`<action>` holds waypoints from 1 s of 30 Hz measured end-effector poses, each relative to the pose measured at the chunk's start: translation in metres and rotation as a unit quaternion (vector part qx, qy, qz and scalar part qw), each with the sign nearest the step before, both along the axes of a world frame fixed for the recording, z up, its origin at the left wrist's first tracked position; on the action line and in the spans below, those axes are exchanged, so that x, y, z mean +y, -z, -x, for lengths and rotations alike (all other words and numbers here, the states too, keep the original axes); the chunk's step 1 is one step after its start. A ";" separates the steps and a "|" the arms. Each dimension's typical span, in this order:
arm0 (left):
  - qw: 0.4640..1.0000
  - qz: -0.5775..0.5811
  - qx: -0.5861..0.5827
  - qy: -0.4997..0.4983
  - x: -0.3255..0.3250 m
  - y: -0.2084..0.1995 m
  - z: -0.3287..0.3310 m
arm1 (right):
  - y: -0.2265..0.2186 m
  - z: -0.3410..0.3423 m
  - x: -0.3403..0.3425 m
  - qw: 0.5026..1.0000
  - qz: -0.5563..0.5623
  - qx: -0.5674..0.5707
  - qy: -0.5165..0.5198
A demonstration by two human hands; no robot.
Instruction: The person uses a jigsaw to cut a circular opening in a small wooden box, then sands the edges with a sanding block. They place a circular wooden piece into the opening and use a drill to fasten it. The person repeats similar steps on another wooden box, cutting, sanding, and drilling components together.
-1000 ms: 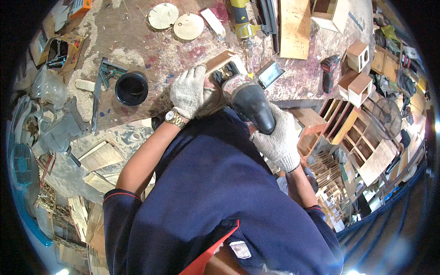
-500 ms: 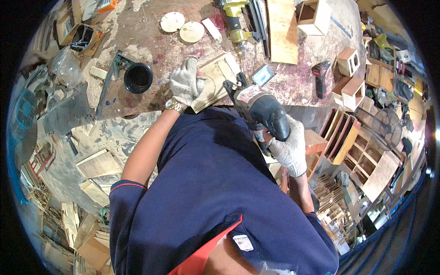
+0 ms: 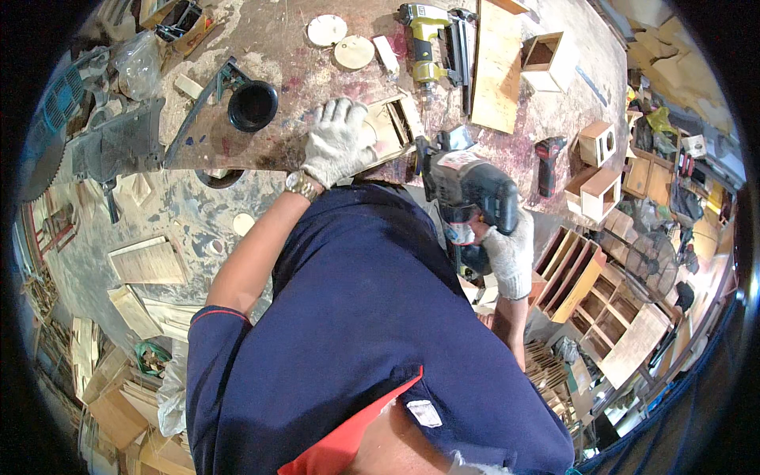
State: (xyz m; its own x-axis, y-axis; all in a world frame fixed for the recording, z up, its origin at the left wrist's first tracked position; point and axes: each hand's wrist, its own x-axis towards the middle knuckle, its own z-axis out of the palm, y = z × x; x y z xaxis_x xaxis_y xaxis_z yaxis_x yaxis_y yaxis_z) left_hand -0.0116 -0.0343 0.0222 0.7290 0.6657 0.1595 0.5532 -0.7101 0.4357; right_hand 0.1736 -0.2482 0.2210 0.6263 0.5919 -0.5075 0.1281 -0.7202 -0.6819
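My left hand (image 3: 340,142), in a knitted work glove, lies with its fingers stretched out at the left side of a pale wooden piece (image 3: 390,131) on the near edge of the workbench. Part of that piece is covered by the hand. My right hand (image 3: 511,252), gloved too, is closed round the handle of a dark jigsaw (image 3: 475,190). The jigsaw's front end is beside the right end of the wooden piece; its blade cannot be made out, nor whether it touches the wood.
On the bench (image 3: 317,75) are a black ring-shaped part (image 3: 252,106), two wooden discs (image 3: 354,52), a yellow-green nail gun (image 3: 427,43), a plywood strip (image 3: 497,71), a red-black drill (image 3: 547,166) and small wooden boxes (image 3: 550,63). Wood offcuts (image 3: 148,261) and a pale disc (image 3: 244,224) lie on the floor.
My left hand's fingers have spread out flatter, and the wooden piece looks turned. The jigsaw in my right hand has moved right, away from the piece. A pale disc now shows on the floor.
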 end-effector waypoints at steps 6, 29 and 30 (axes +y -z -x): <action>0.992 -0.063 -0.021 0.107 -0.021 -0.007 -0.019 | -0.003 -0.006 -0.025 0.999 -0.018 -0.033 0.030; 0.771 -0.245 0.071 0.584 0.070 -0.004 -0.104 | 0.040 -0.008 -0.081 0.991 -0.014 -0.037 0.124; 0.792 -0.238 0.081 0.557 0.074 -0.004 -0.102 | 0.042 -0.009 -0.083 0.992 0.000 -0.047 0.118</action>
